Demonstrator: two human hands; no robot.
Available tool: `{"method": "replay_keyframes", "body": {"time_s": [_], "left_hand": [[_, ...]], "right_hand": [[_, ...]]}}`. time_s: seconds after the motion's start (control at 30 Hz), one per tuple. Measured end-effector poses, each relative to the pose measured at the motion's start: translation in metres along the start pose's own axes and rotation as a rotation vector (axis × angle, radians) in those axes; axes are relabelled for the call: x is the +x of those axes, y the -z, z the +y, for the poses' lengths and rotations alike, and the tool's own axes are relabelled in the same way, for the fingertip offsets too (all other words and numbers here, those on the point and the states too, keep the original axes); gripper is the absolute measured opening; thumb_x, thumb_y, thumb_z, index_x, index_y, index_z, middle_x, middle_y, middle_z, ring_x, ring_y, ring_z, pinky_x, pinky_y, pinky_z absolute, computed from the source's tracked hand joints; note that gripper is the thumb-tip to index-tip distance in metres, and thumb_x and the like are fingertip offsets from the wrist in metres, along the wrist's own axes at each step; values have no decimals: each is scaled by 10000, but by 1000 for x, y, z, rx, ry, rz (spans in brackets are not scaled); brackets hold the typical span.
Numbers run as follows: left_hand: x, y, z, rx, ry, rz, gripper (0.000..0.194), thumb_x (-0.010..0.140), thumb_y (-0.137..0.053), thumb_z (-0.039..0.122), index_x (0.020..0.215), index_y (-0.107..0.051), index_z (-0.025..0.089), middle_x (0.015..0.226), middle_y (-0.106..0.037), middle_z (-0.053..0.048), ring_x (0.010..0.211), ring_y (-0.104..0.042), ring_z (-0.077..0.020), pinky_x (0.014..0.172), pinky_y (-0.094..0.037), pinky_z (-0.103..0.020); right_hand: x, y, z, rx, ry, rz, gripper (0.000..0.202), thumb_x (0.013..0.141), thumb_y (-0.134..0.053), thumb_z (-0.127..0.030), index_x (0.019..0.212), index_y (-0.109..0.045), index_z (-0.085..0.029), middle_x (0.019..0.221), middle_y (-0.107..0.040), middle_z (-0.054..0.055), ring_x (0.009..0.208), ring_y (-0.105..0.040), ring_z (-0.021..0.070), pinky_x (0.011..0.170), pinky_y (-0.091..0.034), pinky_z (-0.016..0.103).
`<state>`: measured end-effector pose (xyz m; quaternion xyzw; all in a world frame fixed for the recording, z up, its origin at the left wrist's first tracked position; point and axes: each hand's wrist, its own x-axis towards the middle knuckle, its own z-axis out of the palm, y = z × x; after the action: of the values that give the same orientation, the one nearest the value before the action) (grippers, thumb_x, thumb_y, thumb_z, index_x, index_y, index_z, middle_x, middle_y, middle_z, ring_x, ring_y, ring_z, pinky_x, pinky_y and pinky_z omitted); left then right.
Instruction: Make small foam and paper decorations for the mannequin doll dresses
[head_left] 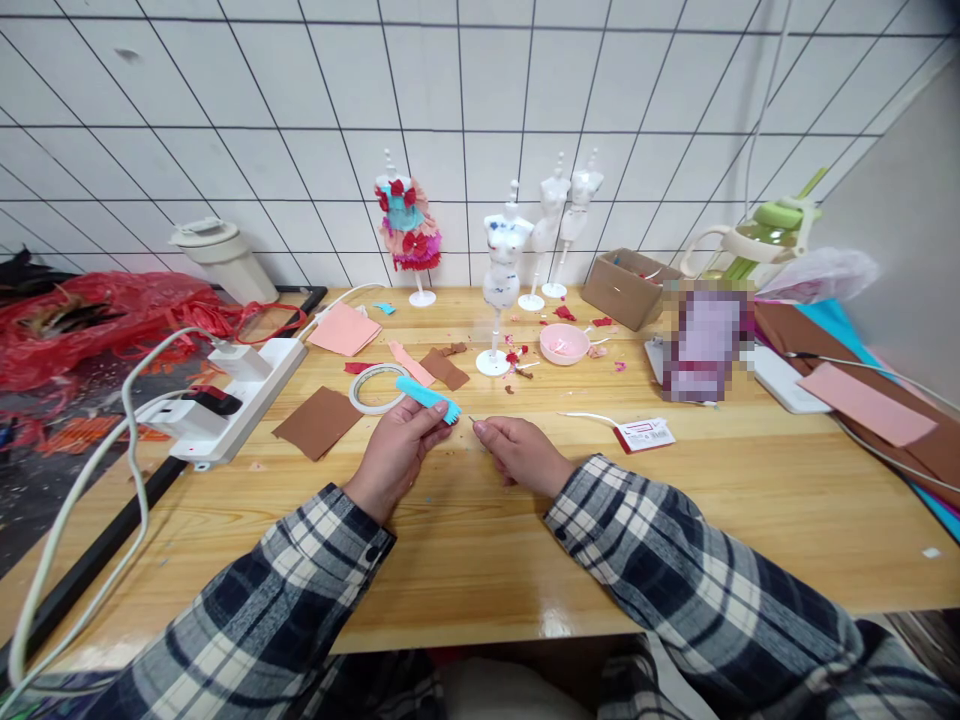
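Note:
My left hand [403, 446] pinches a bright blue strip of crepe-like paper [421, 393], gathered into small pleats at its right end. Close to that end, my right hand [521, 450] is closed with a thin, needle-like thing [472, 419] poking out from its fingertips; thread, if any, is too fine to see. The two hands are a short gap apart, just above the table. A roll of white tape [358, 396] lies behind my left hand. Beyond the hands stands a bare white dress form [501, 262] with blue specks on it.
At the back, a small dress form wears a ruffled red, blue and pink dress [409, 225]. A pink bowl [565, 344], a cardboard box [628, 290] and a tag [646, 434] are to the right. Brown paper [318, 424] and a white power strip [247, 405] with cables lie left.

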<state>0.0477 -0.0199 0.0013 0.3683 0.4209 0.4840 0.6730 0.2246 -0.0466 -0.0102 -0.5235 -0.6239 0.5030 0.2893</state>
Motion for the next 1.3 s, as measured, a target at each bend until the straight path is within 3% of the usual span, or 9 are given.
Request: {"method": "replay_keyframes", "body": {"time_s": [0.23,0.6,1.3], "left_hand": [[-3,-1,1,39,73,-97,191,710,-757,264,806,-640,146,775,-682,-13,705,-633,-92,648,-515,-172],[-2,0,0,41,65,-109,206,693,-767,248,814,-637,144,790,-666,-3,712,-630,-96,659,-522,-188],[-1,2,0,29,85,-95,188,699,-762,271,790,-656,145,771,-682,-10,707,-631,-96,664,-509,-191]], "right_hand": [[0,-1,3,-53,55,12,373,899,-430,-522,721,-476,-197,540,-426,-62,428,-453,73,382,-360,172],[-1,0,1,-93,82,18,361,880,-465,-519,733,-504,-192,534,-402,-69,448,-430,68,421,-341,176],[-1,0,-1,19,10,-32,367,907,-426,-498,690,-437,-202,510,-413,-69,386,-432,71,346,-383,172]]}}
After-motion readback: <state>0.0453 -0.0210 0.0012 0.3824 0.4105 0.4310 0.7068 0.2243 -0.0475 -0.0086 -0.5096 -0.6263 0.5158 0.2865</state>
